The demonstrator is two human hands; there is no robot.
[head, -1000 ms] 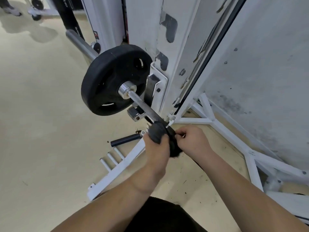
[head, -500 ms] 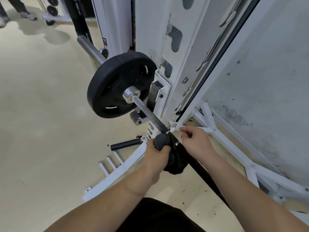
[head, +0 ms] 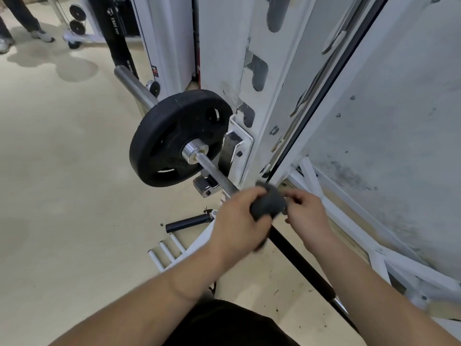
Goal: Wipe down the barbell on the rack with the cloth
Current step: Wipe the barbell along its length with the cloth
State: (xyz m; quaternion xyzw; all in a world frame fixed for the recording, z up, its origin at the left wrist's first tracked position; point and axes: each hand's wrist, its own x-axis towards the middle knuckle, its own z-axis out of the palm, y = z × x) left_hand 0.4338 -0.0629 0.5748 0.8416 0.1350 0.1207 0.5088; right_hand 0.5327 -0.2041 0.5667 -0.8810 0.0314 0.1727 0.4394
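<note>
The barbell (head: 217, 172) runs from the upper left down to the lower right, resting in a hook on the white rack (head: 224, 71). A black weight plate (head: 172, 136) sits on its sleeve. A dark grey cloth (head: 268, 203) is wrapped around the shaft just below the rack hook. My left hand (head: 237, 221) grips the cloth on the bar from the left. My right hand (head: 308, 216) pinches the cloth's right edge with its fingertips. Below my hands the shaft is black, down to a metal collar at the lower right.
The rack's white base bars (head: 349, 221) spread across the floor on the right, next to a grey wall (head: 399, 121). A black peg (head: 187, 223) and several short white pegs (head: 166, 250) stick out of the base. A person's legs (head: 17, 18) stand at the top left.
The cloth and both hands have slid a little up the bar toward the rack hook. More of the black shaft shows below my hands. The view has shifted back and down.
</note>
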